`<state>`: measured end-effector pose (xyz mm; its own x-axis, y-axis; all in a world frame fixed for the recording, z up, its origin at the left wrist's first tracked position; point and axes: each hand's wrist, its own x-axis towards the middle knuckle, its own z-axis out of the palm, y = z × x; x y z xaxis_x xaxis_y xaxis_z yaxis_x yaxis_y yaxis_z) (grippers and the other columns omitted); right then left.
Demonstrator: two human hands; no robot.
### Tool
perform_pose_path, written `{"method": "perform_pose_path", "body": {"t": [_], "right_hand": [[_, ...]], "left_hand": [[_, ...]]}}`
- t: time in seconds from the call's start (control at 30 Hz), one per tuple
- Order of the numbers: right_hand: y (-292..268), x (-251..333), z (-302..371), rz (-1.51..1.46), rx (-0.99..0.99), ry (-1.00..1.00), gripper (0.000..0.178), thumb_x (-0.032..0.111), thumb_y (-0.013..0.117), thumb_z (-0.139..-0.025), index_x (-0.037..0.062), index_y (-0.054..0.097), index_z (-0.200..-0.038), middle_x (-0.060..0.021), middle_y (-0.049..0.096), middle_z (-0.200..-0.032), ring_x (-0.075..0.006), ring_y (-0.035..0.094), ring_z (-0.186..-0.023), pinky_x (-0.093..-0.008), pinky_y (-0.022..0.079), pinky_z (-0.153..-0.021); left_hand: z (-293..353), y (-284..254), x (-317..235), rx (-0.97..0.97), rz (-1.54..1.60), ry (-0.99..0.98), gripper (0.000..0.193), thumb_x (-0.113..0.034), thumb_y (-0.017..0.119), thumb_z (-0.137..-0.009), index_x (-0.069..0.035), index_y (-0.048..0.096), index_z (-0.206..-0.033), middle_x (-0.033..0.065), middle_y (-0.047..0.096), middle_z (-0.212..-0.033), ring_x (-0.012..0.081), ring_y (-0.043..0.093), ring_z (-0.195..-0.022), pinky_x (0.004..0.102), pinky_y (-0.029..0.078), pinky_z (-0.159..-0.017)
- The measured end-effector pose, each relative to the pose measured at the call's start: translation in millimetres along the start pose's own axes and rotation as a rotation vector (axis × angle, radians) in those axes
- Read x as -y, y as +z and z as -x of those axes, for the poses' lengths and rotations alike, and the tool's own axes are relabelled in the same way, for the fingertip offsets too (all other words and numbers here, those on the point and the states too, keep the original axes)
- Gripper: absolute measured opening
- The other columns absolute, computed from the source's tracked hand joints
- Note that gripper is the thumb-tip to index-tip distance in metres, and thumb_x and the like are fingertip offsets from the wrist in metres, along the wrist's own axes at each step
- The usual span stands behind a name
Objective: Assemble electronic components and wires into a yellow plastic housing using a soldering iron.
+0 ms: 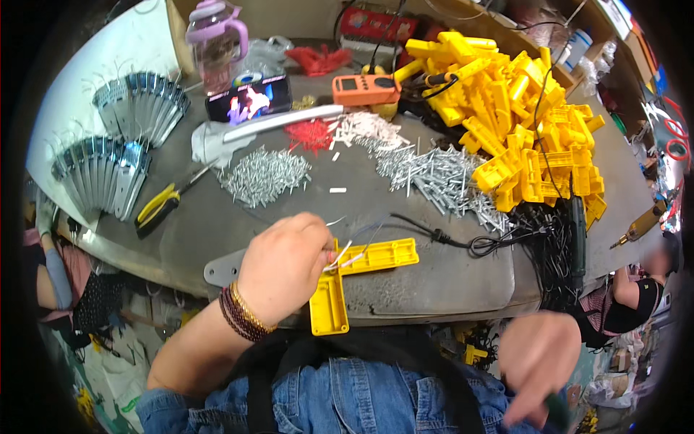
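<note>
My left hand (282, 266), with beaded bracelets at its wrist, is closed over a yellow plastic handle shell (379, 256) at the table's front edge. Its fingertips pinch thin white wires (350, 259) where the shell's two hollow arms meet. From under this hand a grey metal plate (223, 269) with holes sticks out to the left. A black cord (416, 224) lies just behind the shell. My right hand (541, 354) is off the table at the lower right, smeared by motion. Something dark green (557, 414) shows beside its fingers; whether they hold it is unclear.
Screws (267, 177), longer screws (441, 173), white sleeves (369, 129) and red pieces (311, 134) lie in heaps. Yellow shells (513, 108) pile up at right, above black cables (549, 249). Pliers (159, 208), a phone (249, 100), an orange meter (366, 90) and wired metal plates (101, 173) stand around.
</note>
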<state>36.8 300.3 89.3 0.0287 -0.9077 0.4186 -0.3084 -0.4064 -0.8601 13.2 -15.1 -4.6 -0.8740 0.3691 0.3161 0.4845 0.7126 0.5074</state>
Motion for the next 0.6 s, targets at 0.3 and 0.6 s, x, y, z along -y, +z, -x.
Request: {"method": "perform_pose_path", "body": {"t": [0.3, 0.6], "right_hand": [[-11.4, -53.4, -40.6, -0.135, -0.923, 0.012, 0.044, 0.046, 0.063, -0.091, 0.0041, 0.058, -0.078, -0.0069, 0.058, -0.068, -0.0132, 0.049, -0.056, -0.028, 0.034, -0.048], [-36.6, -126.8, -105.6, -0.379, -0.711, -0.023, 0.065, 0.057, 0.041, -0.097, 0.0, 0.054, -0.069, -0.0075, 0.051, -0.063, -0.0144, 0.045, -0.06, -0.0284, 0.033, -0.057]], "left_hand": [[-2.6, 2.2, 6.3, 0.027, -0.055, 0.044, 0.01, -0.008, 0.066, -0.079, -0.005, 0.062, -0.088, 0.0103, 0.065, -0.099, 0.0323, 0.063, -0.093, 0.0413, 0.051, -0.081], [2.6, 9.3, 20.2, 0.025, 0.052, 0.114, 0.013, -0.006, 0.067, -0.074, -0.005, 0.059, -0.085, 0.0101, 0.059, -0.091, 0.0316, 0.061, -0.086, 0.0397, 0.051, -0.078]]}}
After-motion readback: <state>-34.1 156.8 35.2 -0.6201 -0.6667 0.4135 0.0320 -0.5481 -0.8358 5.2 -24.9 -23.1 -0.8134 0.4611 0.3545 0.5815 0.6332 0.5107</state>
